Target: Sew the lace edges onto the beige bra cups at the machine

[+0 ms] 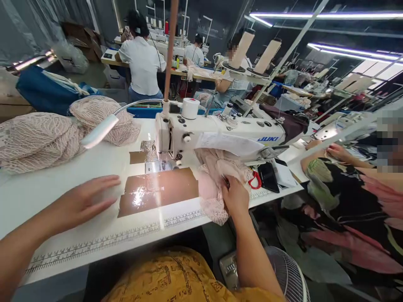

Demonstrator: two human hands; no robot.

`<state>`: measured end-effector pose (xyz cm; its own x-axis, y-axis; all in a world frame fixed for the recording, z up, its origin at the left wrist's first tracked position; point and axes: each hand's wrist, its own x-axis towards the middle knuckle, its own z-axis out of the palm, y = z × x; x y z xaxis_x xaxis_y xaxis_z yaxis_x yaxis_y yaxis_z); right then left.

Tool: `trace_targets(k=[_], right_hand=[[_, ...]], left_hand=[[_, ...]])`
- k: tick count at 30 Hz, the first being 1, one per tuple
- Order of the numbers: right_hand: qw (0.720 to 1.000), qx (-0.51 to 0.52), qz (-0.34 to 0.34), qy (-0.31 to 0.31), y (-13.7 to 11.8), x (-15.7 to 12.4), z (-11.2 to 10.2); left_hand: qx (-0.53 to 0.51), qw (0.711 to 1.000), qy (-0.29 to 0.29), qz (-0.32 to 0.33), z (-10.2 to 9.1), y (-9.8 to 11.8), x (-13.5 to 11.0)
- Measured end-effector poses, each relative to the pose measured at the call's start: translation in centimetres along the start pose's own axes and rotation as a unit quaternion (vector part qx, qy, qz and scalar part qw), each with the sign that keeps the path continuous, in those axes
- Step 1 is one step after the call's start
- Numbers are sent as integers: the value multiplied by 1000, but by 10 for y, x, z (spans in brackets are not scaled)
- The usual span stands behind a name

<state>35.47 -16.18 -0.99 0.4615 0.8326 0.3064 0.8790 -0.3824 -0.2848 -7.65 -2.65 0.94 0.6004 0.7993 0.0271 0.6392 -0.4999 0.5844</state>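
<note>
My left hand [83, 201] lies flat and open on the white table [63, 176], fingers stretched toward a shiny brown plate [157, 191] in front of the sewing machine [217, 130]. My right hand [234, 195] is closed on a bunch of pale pink lace fabric [214, 176] that sits at the table's right front, under the machine arm. The needle area [157, 161] is bare of fabric.
A heap of pink lace pieces [47, 134] lies at the left rear. A lamp [100, 130] bends over the table. Red-handled scissors [255, 180] and a black phone [269, 176] lie right of the fabric. A person in a floral garment [346, 201] sits at right. Other workers sit behind.
</note>
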Motion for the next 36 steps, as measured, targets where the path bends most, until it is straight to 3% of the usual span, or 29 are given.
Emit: trace_targets(k=[4,8,10,15,18,21,24,26,30,32,33,36], right_hand=[[995,74,-27,67,15,0,0],[977,154,-71,126,13,-10,-12],[973,163,-131,98,2,-18,-16],[935,171,-302,-71,-36,-46,-19],[902,232,-349,-105,-37,-57,-25],[888,332,-317,-38,-19,-57,-31],[911,342,-230,23,1,-51,-29],[924,318,-211,4,8,-47,-23],[929,233,-274,-83,5,-40,-5],[932,175,-289,-133,2,-38,-1],[934,147,-286,-155,2,-36,0],[942,93,-262,-190,5,-29,-2]], left_hand=[[-65,990,-89,88,28,64,21],[-231,951,-198,52,60,117,44],[-355,911,-210,28,81,142,63],[-625,755,-178,-88,130,189,115],[-647,735,-170,-111,142,199,121],[-632,741,-199,-108,135,194,102],[-624,737,-242,-96,117,179,70],[-638,721,-260,-74,103,165,46],[-677,690,-253,-42,72,137,0],[-703,686,-183,-39,52,125,-20],[-709,693,-121,-44,41,119,-29],[-651,742,137,-80,9,99,-49]])
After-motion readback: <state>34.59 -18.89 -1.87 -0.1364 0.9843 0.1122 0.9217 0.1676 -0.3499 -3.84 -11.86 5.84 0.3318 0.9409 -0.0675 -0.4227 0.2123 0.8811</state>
